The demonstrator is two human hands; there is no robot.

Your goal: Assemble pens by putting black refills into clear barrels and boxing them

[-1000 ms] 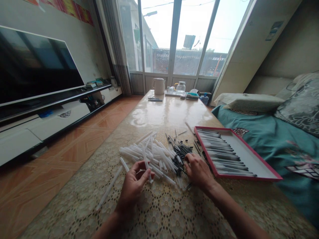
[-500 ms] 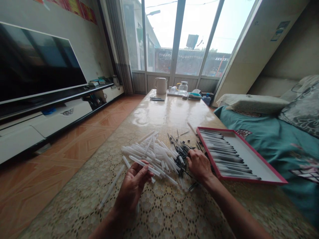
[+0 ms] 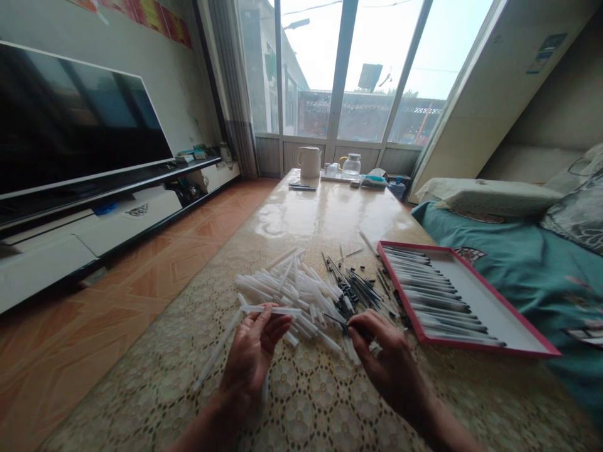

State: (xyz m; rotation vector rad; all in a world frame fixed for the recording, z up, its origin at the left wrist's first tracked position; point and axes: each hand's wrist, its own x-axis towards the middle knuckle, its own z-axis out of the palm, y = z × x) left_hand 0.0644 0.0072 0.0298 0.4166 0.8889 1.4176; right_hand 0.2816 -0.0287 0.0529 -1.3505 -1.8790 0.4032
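White barrels (image 3: 287,279): translucent plastic look, smooth, low sheen. Dark refills (image 3: 365,290): smooth, plastic-looking. Tray (image 3: 490,295): smooth, matt white base; card or plastic, can't tell. Table (image 3: 330,216): smooth lace-patterned top, strong gloss at far end. Jar (image 3: 352,167): clear, glass-like. TV screen (image 3: 80,119): glossy black. Teal cover (image 3: 518,251): matt cloth, creased. Floor (image 3: 188,232): smooth tile, faint shine.

1. The left hand (image 3: 254,345) pinches a white tube (image 3: 277,311), nearly level.
2. The right hand (image 3: 389,358) holds a thin dark rod (image 3: 335,319).
3. White tubes (image 3: 292,282) lie heaped beside dark rods (image 3: 362,289).
4. A pink-rimmed tray (image 3: 492,298) on the worktop (image 3: 325,395) holds lined-up pens (image 3: 438,295).
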